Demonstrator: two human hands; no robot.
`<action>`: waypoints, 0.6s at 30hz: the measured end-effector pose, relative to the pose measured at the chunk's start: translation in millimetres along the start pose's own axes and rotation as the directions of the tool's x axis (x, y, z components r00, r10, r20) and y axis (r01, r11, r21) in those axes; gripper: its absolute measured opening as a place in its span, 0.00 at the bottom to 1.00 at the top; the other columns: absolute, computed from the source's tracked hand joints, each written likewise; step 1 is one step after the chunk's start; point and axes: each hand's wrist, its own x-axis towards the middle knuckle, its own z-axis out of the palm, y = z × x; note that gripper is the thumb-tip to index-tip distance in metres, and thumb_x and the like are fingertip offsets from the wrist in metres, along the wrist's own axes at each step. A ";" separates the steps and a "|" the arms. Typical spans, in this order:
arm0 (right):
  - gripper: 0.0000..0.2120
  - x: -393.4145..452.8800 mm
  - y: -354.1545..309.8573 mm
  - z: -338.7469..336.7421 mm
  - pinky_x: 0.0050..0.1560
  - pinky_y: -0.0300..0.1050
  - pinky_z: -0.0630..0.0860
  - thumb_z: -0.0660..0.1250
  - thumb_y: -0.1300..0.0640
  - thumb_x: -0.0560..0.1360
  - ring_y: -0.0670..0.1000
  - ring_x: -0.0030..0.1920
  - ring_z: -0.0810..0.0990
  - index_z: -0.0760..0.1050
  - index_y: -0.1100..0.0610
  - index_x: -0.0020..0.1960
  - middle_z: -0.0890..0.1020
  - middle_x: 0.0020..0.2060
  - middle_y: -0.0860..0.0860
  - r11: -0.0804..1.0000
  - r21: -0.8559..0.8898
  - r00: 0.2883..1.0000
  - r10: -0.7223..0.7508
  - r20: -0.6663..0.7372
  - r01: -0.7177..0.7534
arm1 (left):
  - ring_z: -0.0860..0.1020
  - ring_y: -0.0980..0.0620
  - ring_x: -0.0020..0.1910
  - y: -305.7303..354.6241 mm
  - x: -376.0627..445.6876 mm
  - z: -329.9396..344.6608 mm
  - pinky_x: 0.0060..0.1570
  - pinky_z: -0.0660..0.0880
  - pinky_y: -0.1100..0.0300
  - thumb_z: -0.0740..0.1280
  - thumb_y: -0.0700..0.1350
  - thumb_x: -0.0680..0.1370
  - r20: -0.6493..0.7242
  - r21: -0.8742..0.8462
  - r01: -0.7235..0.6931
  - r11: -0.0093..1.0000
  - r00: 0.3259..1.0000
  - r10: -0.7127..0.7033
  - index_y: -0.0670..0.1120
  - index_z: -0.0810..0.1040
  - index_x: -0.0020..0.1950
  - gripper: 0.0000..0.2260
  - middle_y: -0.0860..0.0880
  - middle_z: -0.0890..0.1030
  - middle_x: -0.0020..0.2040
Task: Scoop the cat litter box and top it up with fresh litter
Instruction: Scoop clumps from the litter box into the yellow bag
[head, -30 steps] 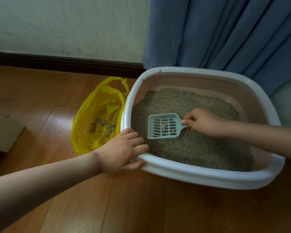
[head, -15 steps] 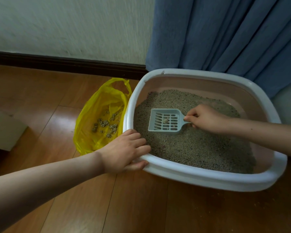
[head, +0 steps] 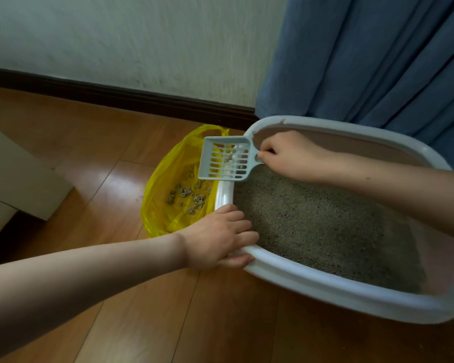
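Right hand: your right hand pinches the scoop by its handle, a closed grip that hides most of the handle.
Scoop: held above the box's left rim and the yellow bag, a few clumps on its slots, too small to make out clearly.
Left hand: your left hand clasps the litter box at its near-left corner, fingers over the rim, thumb beneath.
Litter: grey litter fills the box; the right edge is cut off.
Bag: open on the floor, clumps inside, partly behind the scoop.
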 end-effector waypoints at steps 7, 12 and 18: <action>0.08 34.1 -50.1 23.8 0.29 0.42 0.63 0.59 0.56 0.78 0.55 0.39 0.76 0.72 0.58 0.42 0.74 0.36 0.51 0.945 -0.279 0.985 -0.169 0.028 0.170 | 0.71 0.46 0.43 -1.4 -1.2 1.8 0.53 0.65 0.53 0.60 0.56 0.80 -0.012 -0.016 -0.003 1.000 1.000 0.002 0.47 0.74 0.49 0.13 0.47 0.75 0.42; 0.08 40.9 -65.9 39.3 0.38 0.46 0.68 0.61 0.65 0.77 0.58 0.51 0.79 0.74 0.60 0.55 0.79 0.51 0.56 0.744 -0.607 0.950 -0.305 0.065 0.280 | 0.72 0.45 0.43 -2.0 -1.8 2.4 0.53 0.65 0.53 0.61 0.55 0.80 -0.027 -0.038 -0.008 0.999 1.000 0.007 0.45 0.75 0.49 0.13 0.46 0.76 0.42; 0.16 41.6 -64.6 46.0 0.42 0.47 0.72 0.66 0.67 0.74 0.56 0.55 0.75 0.69 0.61 0.60 0.75 0.55 0.56 0.597 -0.724 0.910 -0.400 0.106 0.346 | 0.72 0.45 0.44 -3.7 -3.8 4.0 0.55 0.65 0.52 0.60 0.55 0.80 -0.031 -0.035 -0.016 0.999 0.999 0.015 0.45 0.76 0.51 0.14 0.46 0.77 0.43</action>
